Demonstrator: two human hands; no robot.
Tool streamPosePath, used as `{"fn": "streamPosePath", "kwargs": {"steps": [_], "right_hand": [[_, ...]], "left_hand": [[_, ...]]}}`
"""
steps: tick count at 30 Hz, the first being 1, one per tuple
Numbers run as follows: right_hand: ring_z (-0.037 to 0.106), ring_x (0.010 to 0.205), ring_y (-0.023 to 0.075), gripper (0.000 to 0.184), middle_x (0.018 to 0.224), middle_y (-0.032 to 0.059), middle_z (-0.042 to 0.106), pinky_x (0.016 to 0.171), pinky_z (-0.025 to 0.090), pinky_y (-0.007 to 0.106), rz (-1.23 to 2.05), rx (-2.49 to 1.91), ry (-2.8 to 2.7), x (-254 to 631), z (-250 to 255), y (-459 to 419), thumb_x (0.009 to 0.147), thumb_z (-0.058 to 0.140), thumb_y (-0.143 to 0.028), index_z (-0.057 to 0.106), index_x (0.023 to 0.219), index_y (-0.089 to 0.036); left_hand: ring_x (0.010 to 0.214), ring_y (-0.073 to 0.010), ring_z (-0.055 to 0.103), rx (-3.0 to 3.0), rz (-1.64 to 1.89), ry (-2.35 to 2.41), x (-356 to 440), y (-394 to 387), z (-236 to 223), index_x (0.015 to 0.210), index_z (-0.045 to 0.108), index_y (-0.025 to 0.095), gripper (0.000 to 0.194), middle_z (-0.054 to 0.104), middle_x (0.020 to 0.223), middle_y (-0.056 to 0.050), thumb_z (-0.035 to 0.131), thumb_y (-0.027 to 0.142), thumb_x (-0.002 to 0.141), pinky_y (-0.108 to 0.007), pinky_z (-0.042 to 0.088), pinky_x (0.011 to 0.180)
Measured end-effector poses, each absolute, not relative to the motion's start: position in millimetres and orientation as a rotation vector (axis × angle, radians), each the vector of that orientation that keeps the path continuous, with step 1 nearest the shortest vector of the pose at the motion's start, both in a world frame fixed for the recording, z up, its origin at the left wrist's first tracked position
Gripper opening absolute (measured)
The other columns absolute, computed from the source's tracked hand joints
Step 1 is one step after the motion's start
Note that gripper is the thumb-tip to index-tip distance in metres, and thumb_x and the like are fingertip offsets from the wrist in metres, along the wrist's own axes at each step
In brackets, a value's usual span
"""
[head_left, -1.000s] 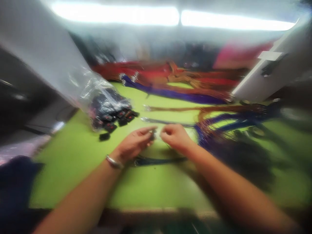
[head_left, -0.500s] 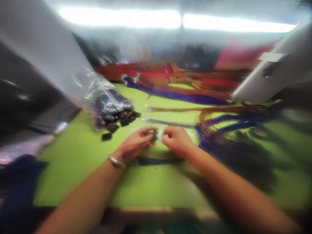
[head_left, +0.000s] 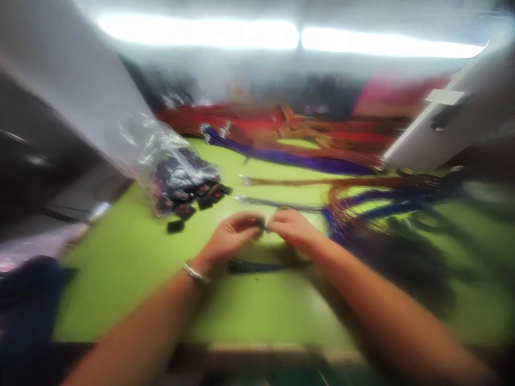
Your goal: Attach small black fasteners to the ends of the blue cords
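My left hand [head_left: 229, 236] pinches a small black part [head_left: 261, 224] between thumb and fingers; it looks like the black pieces by the bag, but blur hides its detail. My right hand [head_left: 296, 229] is closed in a pinch right beside that part, its fingertips meeting it or nearly so. Whatever the right fingers hold is too small to make out. Just below both hands a short bundle of dark blue wires [head_left: 261, 267] lies on the green tabletop [head_left: 249, 311]. Beyond them are a thin blue-grey wire bundle [head_left: 277, 202] and a brown wire bundle [head_left: 285, 181].
A clear plastic bag [head_left: 173, 155] spills black pieces [head_left: 183, 210] at the left. Purple wires [head_left: 289, 156] and red-orange wires [head_left: 257, 118] lie across the back. Tangled blue and brown wires [head_left: 341, 214] spread at the right, near a white upright panel [head_left: 426, 128].
My hands have come together: the gap between their fingertips has closed at the black part. The left hand shifted slightly right. Things on the table have not moved.
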State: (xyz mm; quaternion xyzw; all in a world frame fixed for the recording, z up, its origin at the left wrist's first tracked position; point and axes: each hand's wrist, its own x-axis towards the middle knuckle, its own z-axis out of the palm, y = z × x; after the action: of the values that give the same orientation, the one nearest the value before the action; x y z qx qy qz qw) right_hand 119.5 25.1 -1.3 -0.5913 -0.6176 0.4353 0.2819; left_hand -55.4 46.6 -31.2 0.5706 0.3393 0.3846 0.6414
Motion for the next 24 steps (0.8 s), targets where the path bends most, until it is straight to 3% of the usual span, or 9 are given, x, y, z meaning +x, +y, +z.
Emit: {"fn": "streamPosePath", "kwargs": {"steps": [6,14,20,24], "right_hand": [[0.026,0.039,0.0049,0.016,0.041,-0.0082,0.031,0.041,0.018,0.021,1.369,-1.596,-1.478,121.0,-4.9,28.7,0.067,0.053,-0.029,0.057,0.06,-0.015],[0.029,0.04,0.005,0.016,0.045,-0.0077,0.033,0.041,0.021,0.02,1.309,-1.629,-1.552,119.7,-8.6,30.3,0.069,0.049,-0.027,0.05,0.057,-0.016],[0.036,0.05,0.0067,0.016,0.048,-0.0048,0.041,0.049,0.027,0.021,0.824,-1.601,-1.741,116.4,-11.9,28.0,0.065,0.048,-0.018,0.049,0.049,-0.015],[0.033,0.049,0.0073,0.018,0.046,-0.0043,0.041,0.049,0.025,0.022,0.704,-1.588,-1.812,114.1,-15.3,24.8,0.065,0.048,-0.016,0.049,0.047,-0.016]], "left_hand": [[0.076,-0.0136,0.06,1.314,0.881,0.783,-55.3,47.7,-33.4,0.1,0.065,0.016,0.028,0.068,0.089,-0.006,0.069,0.022,0.073,-0.029,0.049,0.074],[0.077,-0.0141,0.061,1.36,0.853,0.806,-54.0,47.2,-38.2,0.099,0.065,0.016,0.027,0.067,0.09,-0.006,0.068,0.023,0.073,-0.028,0.049,0.072],[0.069,-0.0121,0.06,1.145,0.838,0.826,-51.3,45.8,-37.4,0.101,0.063,0.016,0.033,0.066,0.085,-0.004,0.071,0.024,0.07,-0.028,0.049,0.069],[0.069,-0.0124,0.06,1.094,0.839,0.818,-50.6,45.3,-38.1,0.099,0.064,0.016,0.032,0.066,0.085,-0.005,0.072,0.024,0.068,-0.028,0.05,0.069]]}}
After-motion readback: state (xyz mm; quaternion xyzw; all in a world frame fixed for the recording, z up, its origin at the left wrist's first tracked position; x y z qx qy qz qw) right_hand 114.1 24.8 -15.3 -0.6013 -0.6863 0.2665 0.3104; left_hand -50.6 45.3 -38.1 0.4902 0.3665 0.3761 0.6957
